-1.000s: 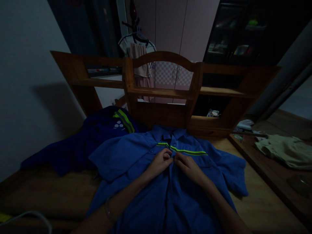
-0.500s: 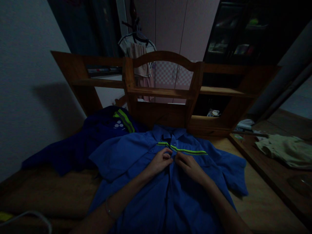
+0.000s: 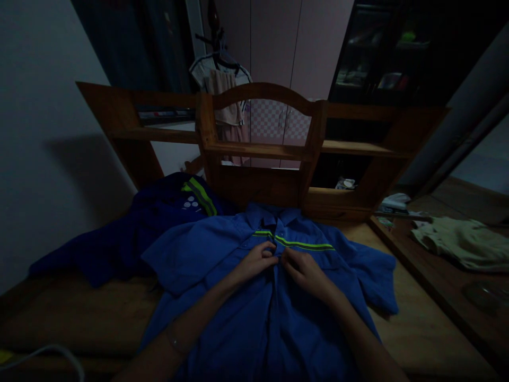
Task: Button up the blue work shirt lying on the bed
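Observation:
A blue short-sleeved work shirt lies front up on the wooden desk, collar away from me. A yellow-green and grey reflective stripe crosses its chest. Just below that stripe, at the front placket, my left hand pinches the shirt's edge between thumb and fingers. My right hand is closed on the placket's other side, its fingertips almost meeting the left ones. Whether a button sits between the fingertips is too dark and small to tell.
A darker blue garment with a reflective band lies at the left against the wall. Behind the shirt stands a wooden shelf frame. At the right, a pale cloth rests on a brown surface. A white cable curves at the lower left.
My right hand has shifted slightly left, bringing its fingertips closer to the left hand's at the placket. The whole view has moved a little; the shirt lies as before.

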Demonstrator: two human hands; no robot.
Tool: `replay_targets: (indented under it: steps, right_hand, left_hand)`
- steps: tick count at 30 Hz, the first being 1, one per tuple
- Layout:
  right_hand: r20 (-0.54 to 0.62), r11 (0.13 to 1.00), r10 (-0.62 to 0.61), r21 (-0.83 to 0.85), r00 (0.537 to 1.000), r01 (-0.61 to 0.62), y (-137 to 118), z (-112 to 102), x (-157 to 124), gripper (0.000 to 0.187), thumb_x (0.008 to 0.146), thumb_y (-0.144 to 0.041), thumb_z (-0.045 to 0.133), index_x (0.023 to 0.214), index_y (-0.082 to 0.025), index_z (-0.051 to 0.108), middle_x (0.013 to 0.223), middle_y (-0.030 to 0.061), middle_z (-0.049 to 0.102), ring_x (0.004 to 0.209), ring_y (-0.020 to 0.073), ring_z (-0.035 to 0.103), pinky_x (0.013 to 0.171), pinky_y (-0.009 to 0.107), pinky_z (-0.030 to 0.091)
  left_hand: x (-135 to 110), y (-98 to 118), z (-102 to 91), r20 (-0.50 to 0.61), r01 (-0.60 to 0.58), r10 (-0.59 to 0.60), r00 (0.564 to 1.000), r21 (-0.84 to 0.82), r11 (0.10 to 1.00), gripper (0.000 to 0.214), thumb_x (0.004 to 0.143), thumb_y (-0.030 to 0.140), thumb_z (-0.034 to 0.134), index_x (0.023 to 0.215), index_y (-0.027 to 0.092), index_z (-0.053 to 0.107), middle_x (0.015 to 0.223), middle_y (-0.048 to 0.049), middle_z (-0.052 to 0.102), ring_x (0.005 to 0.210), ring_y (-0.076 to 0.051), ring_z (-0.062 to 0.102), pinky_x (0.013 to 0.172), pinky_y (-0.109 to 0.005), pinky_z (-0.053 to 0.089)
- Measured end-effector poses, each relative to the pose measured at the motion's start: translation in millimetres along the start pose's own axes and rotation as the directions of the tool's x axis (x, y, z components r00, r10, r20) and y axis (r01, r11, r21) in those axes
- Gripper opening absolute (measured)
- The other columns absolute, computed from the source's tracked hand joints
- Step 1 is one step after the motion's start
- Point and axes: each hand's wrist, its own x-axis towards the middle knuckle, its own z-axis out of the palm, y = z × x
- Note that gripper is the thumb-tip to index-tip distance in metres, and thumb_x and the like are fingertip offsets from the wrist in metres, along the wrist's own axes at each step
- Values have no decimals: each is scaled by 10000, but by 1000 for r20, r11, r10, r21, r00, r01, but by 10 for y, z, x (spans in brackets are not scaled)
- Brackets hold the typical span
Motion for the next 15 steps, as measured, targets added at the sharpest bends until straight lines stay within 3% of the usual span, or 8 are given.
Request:
replay_targets:
  steps: [7, 15]
  right_hand:
    - [-33, 1000, -12, -13, 999, 11, -22, 15, -10, 140, 946, -221, 405, 852, -207, 507, 757, 5, 575, 671, 146, 540, 623, 243, 347]
    - [-21, 999, 20, 39, 1000, -19, 0, 15, 15, 137, 934, -226, 433, 835, -205, 524, 767, -2, 571, 709, 150, 542, 647, 248, 345]
  left_hand:
    - [-1, 69, -7, -6, 39, -39, 999, -58, 998, 324, 640, 202, 648, 945, 156, 552, 612, 57, 542, 506, -74, 476, 503, -194, 312]
    - [40, -35, -8, -1, 7, -7, 1000, -64, 998, 348, 663, 198, 668, 993, 158, 565, 712, 16, 606, 619, -113, 558, 585, -215, 372]
